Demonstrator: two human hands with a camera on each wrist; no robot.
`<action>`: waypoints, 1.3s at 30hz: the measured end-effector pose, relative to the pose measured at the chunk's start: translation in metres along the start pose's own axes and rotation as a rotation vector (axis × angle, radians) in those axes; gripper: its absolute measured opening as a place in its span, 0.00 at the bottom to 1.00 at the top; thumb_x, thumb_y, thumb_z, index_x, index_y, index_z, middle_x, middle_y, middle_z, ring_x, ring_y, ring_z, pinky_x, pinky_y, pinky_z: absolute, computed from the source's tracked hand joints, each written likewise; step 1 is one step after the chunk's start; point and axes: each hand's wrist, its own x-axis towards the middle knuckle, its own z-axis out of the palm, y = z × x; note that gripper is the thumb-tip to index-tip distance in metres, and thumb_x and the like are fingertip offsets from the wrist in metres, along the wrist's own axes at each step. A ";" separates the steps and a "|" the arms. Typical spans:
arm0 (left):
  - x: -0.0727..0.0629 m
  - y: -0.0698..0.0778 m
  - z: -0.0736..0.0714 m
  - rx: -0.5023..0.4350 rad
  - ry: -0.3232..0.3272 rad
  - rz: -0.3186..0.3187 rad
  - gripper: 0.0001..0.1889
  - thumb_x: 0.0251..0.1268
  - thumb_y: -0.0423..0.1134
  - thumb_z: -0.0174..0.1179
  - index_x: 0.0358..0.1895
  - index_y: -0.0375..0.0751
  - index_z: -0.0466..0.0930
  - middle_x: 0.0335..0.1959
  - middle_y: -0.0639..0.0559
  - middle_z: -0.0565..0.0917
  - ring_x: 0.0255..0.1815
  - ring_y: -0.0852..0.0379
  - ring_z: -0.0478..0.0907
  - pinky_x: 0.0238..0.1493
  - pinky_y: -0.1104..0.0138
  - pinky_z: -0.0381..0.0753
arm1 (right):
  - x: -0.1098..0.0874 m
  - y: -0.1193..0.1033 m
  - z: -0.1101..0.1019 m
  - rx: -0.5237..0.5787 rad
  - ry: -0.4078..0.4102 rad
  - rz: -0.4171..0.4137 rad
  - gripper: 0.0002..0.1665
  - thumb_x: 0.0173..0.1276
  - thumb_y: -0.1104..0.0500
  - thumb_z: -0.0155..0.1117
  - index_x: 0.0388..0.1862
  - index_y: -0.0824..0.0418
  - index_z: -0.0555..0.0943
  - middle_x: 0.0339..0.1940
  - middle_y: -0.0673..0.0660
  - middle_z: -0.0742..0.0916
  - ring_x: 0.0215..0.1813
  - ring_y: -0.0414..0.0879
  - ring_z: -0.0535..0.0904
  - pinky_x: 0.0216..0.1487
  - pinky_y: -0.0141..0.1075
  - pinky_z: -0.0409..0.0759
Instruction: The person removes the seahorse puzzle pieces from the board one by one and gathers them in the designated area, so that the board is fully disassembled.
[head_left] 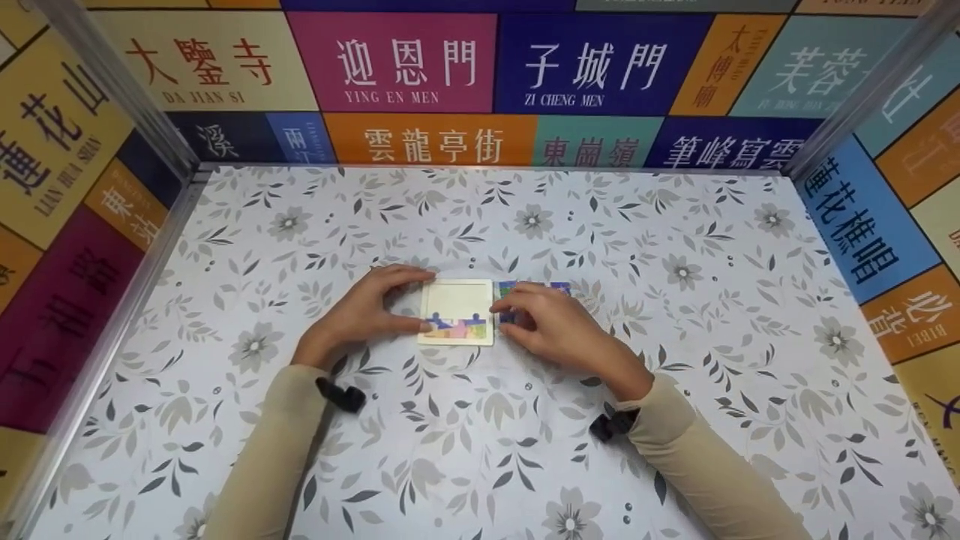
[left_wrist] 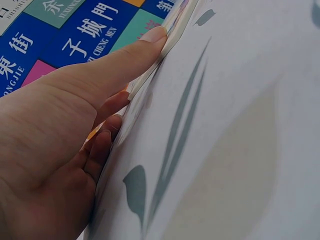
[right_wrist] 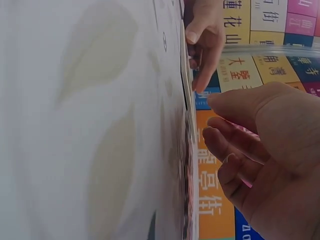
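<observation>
A small square jigsaw tray [head_left: 458, 300] with a cream rim lies flat on the table. Colourful pieces [head_left: 457, 328] fill its lower part, and the upper part shows bare cream backing. My left hand [head_left: 367, 306] holds the tray's left side, thumb on the rim near the lower corner and fingers at the upper corner; the left wrist view shows the thumb [left_wrist: 152, 36] on the edge. Just right of the tray lie blue and green puzzle pieces [head_left: 559, 287], partly hidden under my right hand [head_left: 559, 324]. Its fingers are loosely bent, with nothing visible between them in the right wrist view.
White floral cloth [head_left: 480, 450] covers the table. Upright panels with coloured sign blocks [head_left: 394, 64] enclose the back and both sides, meeting at clear corner strips. Black cameras [head_left: 341, 394] are strapped to both wrists.
</observation>
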 end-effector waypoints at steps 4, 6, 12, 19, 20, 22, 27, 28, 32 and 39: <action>0.000 0.000 0.001 -0.002 -0.001 -0.023 0.41 0.55 0.50 0.85 0.75 0.55 0.81 0.76 0.57 0.79 0.81 0.49 0.69 0.86 0.50 0.60 | 0.011 -0.007 0.006 -0.025 -0.021 -0.030 0.18 0.73 0.55 0.75 0.60 0.53 0.90 0.46 0.52 0.89 0.42 0.45 0.83 0.47 0.42 0.83; 0.000 0.000 0.002 -0.008 -0.002 -0.034 0.41 0.55 0.50 0.85 0.74 0.56 0.81 0.75 0.57 0.79 0.80 0.50 0.70 0.85 0.51 0.62 | 0.015 -0.010 0.009 -0.032 -0.043 -0.027 0.20 0.72 0.55 0.75 0.61 0.53 0.89 0.48 0.53 0.89 0.43 0.45 0.83 0.47 0.42 0.82; -0.001 0.000 0.001 -0.020 -0.008 -0.024 0.39 0.57 0.50 0.84 0.74 0.54 0.81 0.73 0.54 0.77 0.76 0.50 0.72 0.81 0.51 0.68 | 0.020 -0.020 0.013 -0.047 -0.130 0.035 0.26 0.73 0.49 0.75 0.68 0.51 0.87 0.57 0.51 0.87 0.47 0.44 0.82 0.50 0.42 0.81; -0.001 0.000 0.001 -0.015 -0.007 -0.008 0.38 0.58 0.51 0.84 0.73 0.53 0.82 0.73 0.52 0.78 0.75 0.49 0.72 0.80 0.48 0.68 | 0.022 -0.023 0.015 -0.013 -0.145 0.056 0.26 0.73 0.50 0.75 0.68 0.53 0.86 0.54 0.53 0.86 0.47 0.45 0.81 0.50 0.43 0.82; 0.000 0.000 0.001 -0.012 -0.008 -0.008 0.38 0.58 0.51 0.84 0.73 0.53 0.82 0.73 0.52 0.78 0.75 0.49 0.73 0.80 0.48 0.68 | 0.022 -0.023 0.015 -0.002 -0.149 0.060 0.26 0.73 0.51 0.75 0.68 0.54 0.86 0.54 0.53 0.86 0.47 0.45 0.81 0.51 0.43 0.82; 0.000 0.000 0.001 -0.009 -0.012 -0.013 0.37 0.58 0.52 0.84 0.72 0.53 0.83 0.73 0.53 0.78 0.75 0.49 0.73 0.80 0.49 0.68 | 0.021 -0.022 0.015 0.021 -0.156 0.072 0.27 0.74 0.51 0.75 0.69 0.54 0.85 0.56 0.54 0.85 0.49 0.46 0.81 0.53 0.44 0.81; 0.001 0.000 0.002 -0.009 -0.019 -0.023 0.36 0.58 0.53 0.83 0.71 0.54 0.84 0.73 0.54 0.77 0.77 0.50 0.71 0.83 0.50 0.65 | 0.020 -0.020 0.015 0.052 -0.163 0.100 0.30 0.74 0.50 0.75 0.73 0.54 0.83 0.60 0.54 0.84 0.54 0.48 0.80 0.60 0.47 0.81; 0.001 0.000 0.002 -0.008 -0.018 -0.019 0.36 0.58 0.52 0.83 0.71 0.54 0.84 0.73 0.54 0.77 0.77 0.50 0.71 0.83 0.50 0.65 | 0.020 -0.020 0.016 0.056 -0.162 0.103 0.31 0.74 0.50 0.75 0.73 0.54 0.82 0.60 0.54 0.84 0.54 0.48 0.80 0.60 0.47 0.81; 0.001 0.001 0.001 0.002 -0.010 -0.003 0.35 0.58 0.51 0.84 0.70 0.53 0.84 0.72 0.54 0.78 0.77 0.50 0.71 0.83 0.50 0.65 | 0.021 -0.020 0.016 0.069 -0.161 0.103 0.31 0.74 0.50 0.75 0.74 0.54 0.82 0.60 0.54 0.83 0.54 0.47 0.80 0.59 0.46 0.80; 0.000 0.000 0.000 0.001 -0.007 0.009 0.34 0.59 0.50 0.83 0.70 0.53 0.85 0.72 0.53 0.78 0.77 0.49 0.71 0.84 0.50 0.63 | 0.022 -0.020 0.017 0.038 -0.146 0.082 0.31 0.74 0.50 0.75 0.74 0.53 0.82 0.56 0.53 0.83 0.48 0.46 0.79 0.54 0.44 0.79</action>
